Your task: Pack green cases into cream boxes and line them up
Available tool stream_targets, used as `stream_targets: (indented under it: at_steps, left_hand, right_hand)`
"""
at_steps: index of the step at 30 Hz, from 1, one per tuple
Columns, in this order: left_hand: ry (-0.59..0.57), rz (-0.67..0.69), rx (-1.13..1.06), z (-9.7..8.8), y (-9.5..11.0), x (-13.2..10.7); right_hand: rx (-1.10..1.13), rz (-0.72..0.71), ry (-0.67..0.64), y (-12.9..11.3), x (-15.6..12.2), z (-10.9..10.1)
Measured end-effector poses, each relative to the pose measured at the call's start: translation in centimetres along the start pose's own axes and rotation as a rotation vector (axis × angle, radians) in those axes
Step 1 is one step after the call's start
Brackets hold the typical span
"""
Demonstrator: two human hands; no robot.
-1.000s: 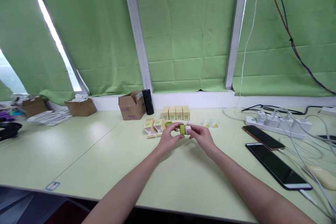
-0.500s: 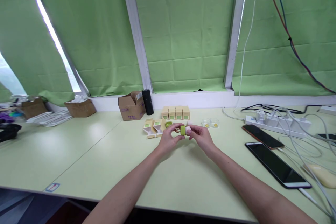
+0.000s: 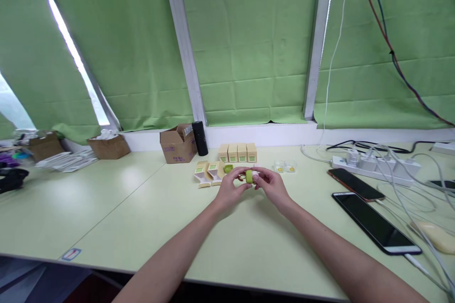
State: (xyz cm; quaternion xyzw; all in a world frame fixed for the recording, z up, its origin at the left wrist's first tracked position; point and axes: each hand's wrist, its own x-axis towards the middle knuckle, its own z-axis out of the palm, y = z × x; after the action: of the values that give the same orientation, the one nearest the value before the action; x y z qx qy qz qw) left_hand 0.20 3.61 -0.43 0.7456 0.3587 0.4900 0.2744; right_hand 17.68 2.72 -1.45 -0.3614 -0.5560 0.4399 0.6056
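Over the middle of the table, my left hand (image 3: 232,189) pinches a small green case (image 3: 249,176) with a brownish strap or ring at its left side. From the other side my right hand (image 3: 272,188) grips a small white piece (image 3: 255,173) that meets the green case; the fingers cover most of it. Just behind my left hand lies another small green piece (image 3: 228,168). Two opened small cardboard boxes (image 3: 215,173) lie beside it on the left. Clear round containers (image 3: 285,166) with yellow bits in them sit to the right of my hands.
Several closed small boxes (image 3: 237,152) stand in a row at the back, near a carton (image 3: 177,144) and a black cylinder (image 3: 200,138). On the right are two phones (image 3: 375,222), a power strip (image 3: 373,168), tangled white cables and a cream-coloured mouse-like object (image 3: 435,236).
The white piece now shows less, sitting closer to the green case and further behind my right fingers. The green case has turned slightly. Both arms stay nearly in place.
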Motion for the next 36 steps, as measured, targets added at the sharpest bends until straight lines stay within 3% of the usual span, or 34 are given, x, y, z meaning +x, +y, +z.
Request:
stream_targets:
  at_steps: [7,11,17,20,26,29,36]
  left_hand:
    - [0.006,0.027,0.0,1.1,-0.7,-0.6]
    - [0.035,-0.007,-0.119,1.6,-0.6,-0.8]
    - [-0.002,-0.022,-0.379,1.3,0.1,-0.2]
    - [-0.019,-0.072,-0.435,0.7,0.1,0.1]
    - [-0.139,-0.097,-0.494,0.5,0.1,0.1]
    - [-0.194,-0.101,-0.508,0.8,0.3,0.0]
    - [-0.18,-0.161,-0.553,1.1,0.2,-0.2]
  right_hand:
    - [0.057,0.001,0.056,0.6,-0.2,0.7]
    - [0.008,-0.034,0.06,0.6,-0.7,1.1]
    - [-0.334,-0.21,0.056,-0.3,-1.3,0.4]
    - [-0.515,-0.363,0.085,-0.4,-1.5,-0.1]
    - [-0.89,-0.642,0.014,-0.3,-1.7,-0.5]
    - [-0.961,-0.709,0.018,-0.1,-1.6,-0.5]
    - [-1.014,-0.762,-0.007,0.3,-1.4,-0.7]
